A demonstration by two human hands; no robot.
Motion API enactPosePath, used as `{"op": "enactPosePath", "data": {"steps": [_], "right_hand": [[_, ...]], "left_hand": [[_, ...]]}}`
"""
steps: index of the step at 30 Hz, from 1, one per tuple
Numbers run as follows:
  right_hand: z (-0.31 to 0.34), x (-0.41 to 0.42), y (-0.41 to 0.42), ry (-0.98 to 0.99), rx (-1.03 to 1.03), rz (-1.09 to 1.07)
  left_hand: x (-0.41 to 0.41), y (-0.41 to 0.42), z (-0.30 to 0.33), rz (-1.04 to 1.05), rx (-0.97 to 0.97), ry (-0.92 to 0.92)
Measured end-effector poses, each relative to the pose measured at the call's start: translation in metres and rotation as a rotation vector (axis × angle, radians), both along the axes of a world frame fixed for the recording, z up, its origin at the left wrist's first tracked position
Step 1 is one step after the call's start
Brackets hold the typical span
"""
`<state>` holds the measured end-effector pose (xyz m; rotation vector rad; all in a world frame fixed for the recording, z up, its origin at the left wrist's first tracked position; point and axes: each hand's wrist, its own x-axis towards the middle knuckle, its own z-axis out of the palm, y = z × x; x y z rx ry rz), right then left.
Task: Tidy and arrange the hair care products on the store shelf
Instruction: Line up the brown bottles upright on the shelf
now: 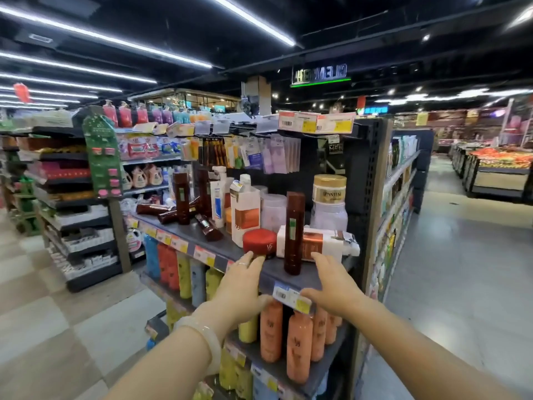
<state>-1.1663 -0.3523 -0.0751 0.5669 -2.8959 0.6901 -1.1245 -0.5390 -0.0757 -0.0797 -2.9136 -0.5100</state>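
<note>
Both forearms are cut off by the near edge. The tall brown bottle [294,233] hides the middle of the white bottle [328,245] lying behind it. Price tags [291,295] along the shelf [277,274] edge are too blurred to read; the far overhead sign [320,74] is illegible.

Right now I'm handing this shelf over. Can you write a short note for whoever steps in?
Left hand: open, fingers by the red jar at the shelf's front edge.
Right hand: open, holding nothing, reaching beside the upright brown bottle.
Done: that bottle and another brown bottle stand upright.
Left: the white bottle lying on its side, and the fallen brown bottles at the left end, need standing and lining up.
</note>
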Motion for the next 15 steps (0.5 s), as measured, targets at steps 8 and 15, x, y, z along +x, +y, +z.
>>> {"op": "enactPosePath", "data": {"steps": [8, 15], "right_hand": [[-0.009, -0.083, -0.033, -0.002, -0.216, -0.132], [-0.029, -0.107, -0.041, -0.049, -0.308, -0.184]], "left_hand": [[-0.128, -0.029, 0.004, -0.227, 0.063, 0.093], [-0.177, -0.038, -0.017, -0.376, 0.15, 0.103]]}}
